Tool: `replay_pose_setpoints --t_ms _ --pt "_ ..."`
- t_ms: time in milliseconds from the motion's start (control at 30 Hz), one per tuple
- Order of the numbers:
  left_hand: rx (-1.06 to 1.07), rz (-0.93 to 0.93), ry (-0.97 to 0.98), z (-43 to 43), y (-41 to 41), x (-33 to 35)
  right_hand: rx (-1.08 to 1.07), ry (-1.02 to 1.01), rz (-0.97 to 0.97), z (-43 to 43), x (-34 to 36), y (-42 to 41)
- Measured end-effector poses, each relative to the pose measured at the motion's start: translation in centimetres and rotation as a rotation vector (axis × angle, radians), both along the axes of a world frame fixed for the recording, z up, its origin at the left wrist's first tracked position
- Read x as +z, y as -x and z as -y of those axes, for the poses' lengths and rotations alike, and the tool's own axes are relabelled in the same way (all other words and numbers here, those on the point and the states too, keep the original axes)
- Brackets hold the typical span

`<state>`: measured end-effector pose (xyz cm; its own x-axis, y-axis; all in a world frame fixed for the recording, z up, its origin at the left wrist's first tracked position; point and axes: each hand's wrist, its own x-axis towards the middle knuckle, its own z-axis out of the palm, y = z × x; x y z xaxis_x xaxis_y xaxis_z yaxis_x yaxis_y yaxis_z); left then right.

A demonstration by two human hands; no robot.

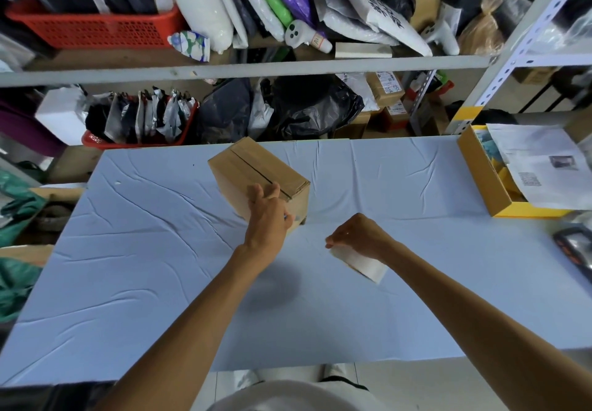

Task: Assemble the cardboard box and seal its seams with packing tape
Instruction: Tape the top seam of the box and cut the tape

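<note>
A small brown cardboard box stands on the light blue tablecloth, tilted up on one edge, with its flaps folded shut and a dark seam running along the top face. My left hand rests against the box's near side, fingers straight and reaching over the top edge. My right hand hovers to the right of the box and grips a roll of clear packing tape, which hangs below the palm. Whether a strip of tape runs from the roll to the box I cannot tell.
An open yellow-brown box with printed papers sits at the table's right edge. A dark device lies further right. Behind the table stand metal shelves crammed with bags, parcels and red baskets.
</note>
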<state>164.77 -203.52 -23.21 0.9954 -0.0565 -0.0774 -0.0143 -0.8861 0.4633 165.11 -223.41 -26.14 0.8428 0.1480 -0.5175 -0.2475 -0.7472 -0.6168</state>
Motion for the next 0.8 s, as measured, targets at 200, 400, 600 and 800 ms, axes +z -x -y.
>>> replay_pose_setpoints --t_ms 200,400,600,800 --pt "-0.016 -0.001 -0.048 0.2 -0.1 -0.2 0.055 0.294 0.09 0.0 0.7 -0.7" --pt "-0.019 -0.028 -0.073 0.3 -0.7 -0.4 0.059 0.335 0.128 0.0 0.8 -1.0" --pt "-0.033 -0.084 0.182 -0.4 -0.6 0.6 0.073 0.209 0.154 0.7 1.4 -1.1" --pt "0.034 -0.073 0.441 -0.6 -0.4 1.8 0.082 0.147 0.1 0.5 1.6 -0.7"
